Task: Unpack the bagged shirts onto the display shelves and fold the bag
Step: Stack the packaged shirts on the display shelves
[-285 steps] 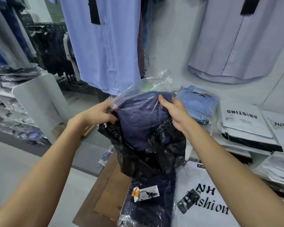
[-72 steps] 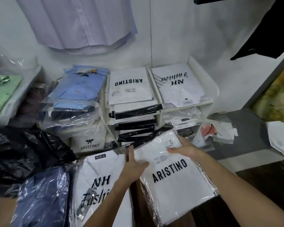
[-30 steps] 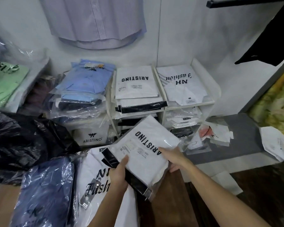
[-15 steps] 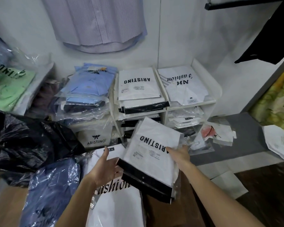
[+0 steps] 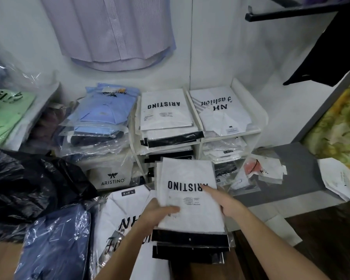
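Note:
I hold a small stack of white ARISTINO shirt packs [image 5: 188, 201] with black flaps, its far end at the middle compartment of the white display shelf [image 5: 199, 126]. My left hand [image 5: 158, 214] grips the stack's left edge, thumb on top. My right hand [image 5: 223, 201] holds the right edge, a finger lying across the print. The crumpled black bag [image 5: 28, 184] lies at the left. A navy packed shirt [image 5: 55, 245] and a white NH Fashion pack [image 5: 121, 217] lie on the wooden surface below.
The shelf top carries an ARISTINO stack [image 5: 166, 112] and an NH Fashion pack [image 5: 222, 110]. Blue packed shirts [image 5: 101, 112] are piled left of it, a green pack [image 5: 6, 116] further left. Loose packs [image 5: 265, 170] litter a grey ledge. A shirt [image 5: 117, 31] hangs above.
The stack has straightened and moved forward toward the shelf's middle compartment. My left hand has shifted from beneath the stack's corner to its left edge, thumb on top.

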